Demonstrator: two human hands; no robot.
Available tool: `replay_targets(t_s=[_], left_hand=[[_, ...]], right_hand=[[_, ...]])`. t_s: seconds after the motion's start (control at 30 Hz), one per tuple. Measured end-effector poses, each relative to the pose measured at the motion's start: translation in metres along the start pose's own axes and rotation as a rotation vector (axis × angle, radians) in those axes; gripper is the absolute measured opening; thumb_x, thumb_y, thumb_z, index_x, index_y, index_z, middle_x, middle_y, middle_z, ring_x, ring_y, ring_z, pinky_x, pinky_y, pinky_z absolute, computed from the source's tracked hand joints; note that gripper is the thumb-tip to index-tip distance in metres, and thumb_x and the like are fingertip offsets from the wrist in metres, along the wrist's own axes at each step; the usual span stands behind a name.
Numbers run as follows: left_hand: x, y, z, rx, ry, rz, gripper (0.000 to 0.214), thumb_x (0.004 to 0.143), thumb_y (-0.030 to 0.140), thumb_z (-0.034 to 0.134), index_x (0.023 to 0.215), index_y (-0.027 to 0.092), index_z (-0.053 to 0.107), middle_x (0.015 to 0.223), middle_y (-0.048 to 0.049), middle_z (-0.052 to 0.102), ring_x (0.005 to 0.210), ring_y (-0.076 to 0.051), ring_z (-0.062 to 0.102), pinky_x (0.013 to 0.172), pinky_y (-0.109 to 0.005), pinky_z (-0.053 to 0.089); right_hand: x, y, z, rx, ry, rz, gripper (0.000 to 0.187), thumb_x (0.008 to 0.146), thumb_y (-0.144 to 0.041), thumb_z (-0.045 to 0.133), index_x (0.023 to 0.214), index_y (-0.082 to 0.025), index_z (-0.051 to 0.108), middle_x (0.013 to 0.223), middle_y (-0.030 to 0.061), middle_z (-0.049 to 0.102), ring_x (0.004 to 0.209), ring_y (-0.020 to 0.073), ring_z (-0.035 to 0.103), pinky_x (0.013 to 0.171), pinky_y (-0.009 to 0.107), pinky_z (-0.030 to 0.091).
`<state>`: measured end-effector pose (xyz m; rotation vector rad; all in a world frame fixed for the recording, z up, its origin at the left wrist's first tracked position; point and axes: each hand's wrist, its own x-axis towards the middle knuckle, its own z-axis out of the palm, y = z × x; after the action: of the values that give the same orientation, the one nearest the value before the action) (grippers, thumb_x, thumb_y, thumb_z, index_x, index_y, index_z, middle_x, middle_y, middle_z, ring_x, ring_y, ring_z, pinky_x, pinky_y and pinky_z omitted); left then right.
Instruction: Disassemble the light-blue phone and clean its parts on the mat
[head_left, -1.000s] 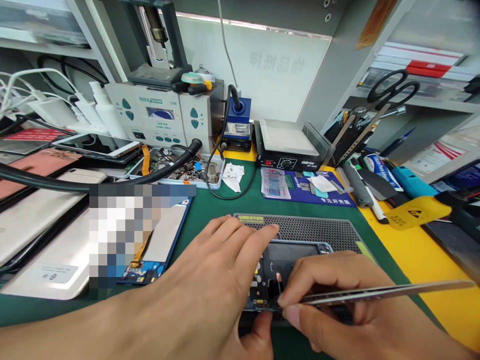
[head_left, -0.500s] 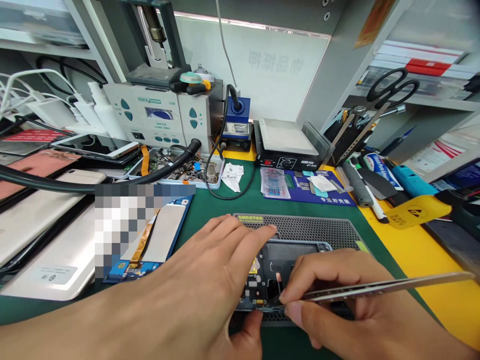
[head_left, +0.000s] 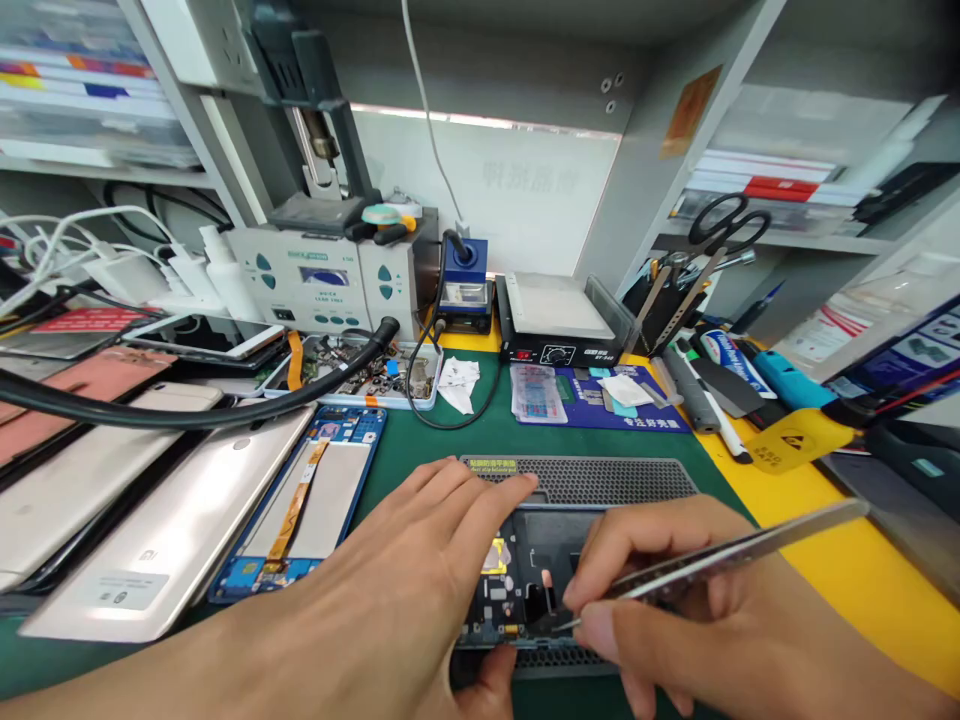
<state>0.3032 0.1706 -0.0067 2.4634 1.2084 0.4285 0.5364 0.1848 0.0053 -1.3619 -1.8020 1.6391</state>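
An opened phone (head_left: 551, 545), its dark inner frame and small circuit parts exposed, lies on a grey honeycomb pad (head_left: 615, 480). My left hand (head_left: 412, 560) spans the phone's left end, fingers over the far edge and thumb at the near edge, holding it. Metal tweezers (head_left: 757, 545) are pinched in my right hand (head_left: 675, 590), their tips low at the phone's near edge. Beside the tips, a small dark piece and a thin copper-coloured tab show inside the frame. My fingers hide the phone's right end.
To the left lie a blue phone screen assembly (head_left: 326, 500) and several phone backs (head_left: 187, 530). A black hose (head_left: 225, 410) crosses above them. Behind stand a parts tray (head_left: 431, 385), a rework station (head_left: 315, 280) and a hot plate (head_left: 559, 305). Tools line the right side.
The whole view has shifted, with the bench items at the back now lower in the picture. The tweezers' rear end points up more steeply. Both hands keep about the same place on the phone.
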Motion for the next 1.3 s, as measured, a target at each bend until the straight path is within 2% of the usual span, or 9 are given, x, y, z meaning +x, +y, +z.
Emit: replay_targets(t_s=[0.07,0.13,0.23,0.57,0.77,1.03,1.1,1.2,1.3], left_hand=[[0.001,0.000,-0.002,0.006,-0.004,-0.031,0.075,0.071,0.019,0.060,0.144,0.018,0.042,0.138,-0.0149,0.056,0.130,-0.034,0.053,0.107,-0.055,0.047],[0.001,0.002,-0.006,-0.003,-0.044,-0.046,0.073,0.073,0.022,0.061,0.143,0.018,0.042,0.139,-0.0161,0.054,0.129,-0.035,0.052,0.106,-0.055,0.048],[-0.001,0.006,-0.015,-0.020,-0.106,-0.047,0.071,0.077,0.026,0.061,0.144,0.020,0.041,0.136,-0.0153,0.054,0.128,-0.034,0.053,0.104,-0.053,0.050],[-0.001,0.014,-0.021,0.087,-0.114,-0.050,0.084,0.069,0.021,0.064,0.148,0.026,0.036,0.139,-0.0098,0.055,0.130,-0.032,0.054,0.108,-0.045,0.047],[-0.010,0.032,-0.031,0.369,-0.047,0.001,0.083,0.069,0.012,0.057,0.149,0.023,0.039,0.135,-0.0134,0.055,0.120,-0.032,0.060,0.097,-0.046,0.054],[0.001,0.048,-0.062,0.722,0.036,0.298,0.072,0.076,0.006,0.053,0.147,0.016,0.046,0.140,-0.0201,0.056,0.135,-0.040,0.046,0.110,-0.057,0.041],[0.004,0.049,-0.077,0.625,0.052,0.318,0.067,0.080,0.009,0.055,0.147,0.018,0.047,0.147,-0.0179,0.052,0.141,-0.039,0.040,0.117,-0.060,0.031],[0.007,0.049,-0.090,0.027,0.290,0.076,0.074,0.079,0.025,0.070,0.148,0.019,0.043,0.161,-0.0133,0.036,0.151,-0.036,0.022,0.124,-0.059,0.009],[0.013,0.052,-0.080,-0.568,0.453,-0.251,0.079,0.087,0.047,0.065,0.152,0.018,0.030,0.160,-0.0196,0.036,0.145,-0.036,0.037,0.117,-0.058,0.030]], right_hand=[[0.004,-0.006,-0.016,-0.022,0.096,-0.058,0.026,0.089,-0.046,0.068,0.089,-0.020,0.068,0.054,-0.0023,0.063,0.043,0.0116,0.056,0.040,0.019,0.041],[0.012,-0.009,-0.035,-0.255,0.377,-0.220,0.028,0.093,-0.046,0.063,0.096,-0.019,0.069,0.055,-0.0011,0.065,0.042,0.0120,0.053,0.040,0.022,0.040],[0.027,-0.006,-0.059,-0.758,0.586,-0.366,0.016,0.097,-0.026,0.054,0.100,-0.017,0.067,0.092,0.0081,0.073,0.073,0.0178,0.065,0.063,0.029,0.049],[0.032,0.009,-0.084,-0.883,0.394,-0.212,0.026,0.098,-0.032,0.064,0.118,-0.016,0.065,0.117,0.0089,0.067,0.097,0.0221,0.068,0.084,0.041,0.058],[0.020,-0.005,-0.085,-0.701,0.270,-0.315,0.028,0.098,-0.033,0.064,0.120,-0.016,0.064,0.123,0.0095,0.066,0.105,0.0248,0.066,0.089,0.046,0.056],[0.007,-0.017,-0.066,-0.377,-0.200,-0.423,0.021,0.095,-0.033,0.068,0.101,-0.013,0.069,0.097,0.0029,0.072,0.083,0.0189,0.070,0.075,0.036,0.059],[0.012,-0.012,-0.064,-0.281,-0.221,-0.397,0.017,0.095,-0.030,0.069,0.097,-0.013,0.069,0.094,0.0022,0.071,0.081,0.0180,0.070,0.074,0.035,0.059],[0.018,-0.007,-0.061,-0.083,-0.172,-0.375,0.017,0.096,-0.029,0.067,0.104,-0.013,0.067,0.102,0.0045,0.070,0.087,0.0189,0.070,0.077,0.037,0.060],[0.022,-0.007,-0.049,0.119,-0.110,-0.352,0.022,0.098,-0.029,0.064,0.115,-0.014,0.064,0.107,0.0059,0.069,0.086,0.0185,0.070,0.074,0.035,0.060]])
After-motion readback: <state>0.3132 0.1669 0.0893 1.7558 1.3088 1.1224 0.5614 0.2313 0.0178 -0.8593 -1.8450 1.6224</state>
